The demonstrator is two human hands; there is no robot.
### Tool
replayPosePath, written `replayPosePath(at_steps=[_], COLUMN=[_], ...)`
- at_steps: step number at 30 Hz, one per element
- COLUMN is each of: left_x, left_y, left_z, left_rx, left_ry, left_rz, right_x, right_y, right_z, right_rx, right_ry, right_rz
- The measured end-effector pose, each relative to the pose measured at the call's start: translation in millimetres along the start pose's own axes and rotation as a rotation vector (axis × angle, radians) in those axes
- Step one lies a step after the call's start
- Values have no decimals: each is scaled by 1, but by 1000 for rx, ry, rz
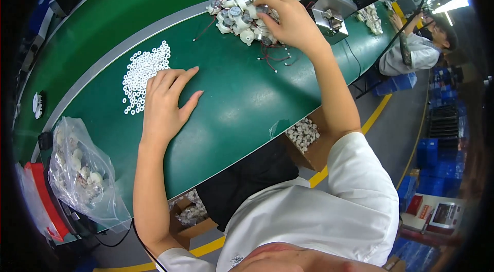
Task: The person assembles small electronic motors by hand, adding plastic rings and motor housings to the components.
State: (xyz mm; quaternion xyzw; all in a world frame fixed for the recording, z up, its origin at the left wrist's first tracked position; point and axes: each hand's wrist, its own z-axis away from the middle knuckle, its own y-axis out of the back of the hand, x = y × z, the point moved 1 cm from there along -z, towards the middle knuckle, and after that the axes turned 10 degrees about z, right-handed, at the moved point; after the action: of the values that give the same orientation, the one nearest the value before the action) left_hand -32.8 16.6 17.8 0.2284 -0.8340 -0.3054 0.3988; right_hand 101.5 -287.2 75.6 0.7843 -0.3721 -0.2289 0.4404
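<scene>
My left hand (167, 98) rests palm down on the green bench, its fingers apart and the thumb spread. Its fingertips lie at the right edge of a heap of small white rings (141, 74), and nothing shows between them. Farther off, my right hand (290, 19) reaches into a pile of small motors (235, 19) with white plastic housings and thin wires. Its thumb and fingers curve around a greyish small motor (264, 9), partly hidden by the fingers. Dark red wires (271, 58) with white plugs trail from the pile below that hand.
A metal device (329, 14) stands just right of the pile. At left lies a clear bag (82, 169) of white parts, beside a red-edged bin (47, 202). Open cartons (309, 151) sit below the bench's near edge. A co-worker (417, 50) sits at far right.
</scene>
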Motion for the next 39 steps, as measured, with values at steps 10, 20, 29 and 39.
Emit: replayPosePath(at_steps=[10, 20, 29, 39], left_x=[-3, 36, 26, 22], left_y=[3, 65, 159, 134], left_z=[2, 43, 156, 174], left_rx=[22, 548, 855, 262], left_ry=[39, -148, 685, 1017], left_rz=[-15, -151, 0, -893], right_x=[-44, -152, -138, -139], right_y=[5, -64, -59, -62], right_z=[-29, 15, 21, 23], right_rx=[415, 68, -53, -117], right_ry=[181, 446, 428, 435], right_rz=[28, -634, -674, -688])
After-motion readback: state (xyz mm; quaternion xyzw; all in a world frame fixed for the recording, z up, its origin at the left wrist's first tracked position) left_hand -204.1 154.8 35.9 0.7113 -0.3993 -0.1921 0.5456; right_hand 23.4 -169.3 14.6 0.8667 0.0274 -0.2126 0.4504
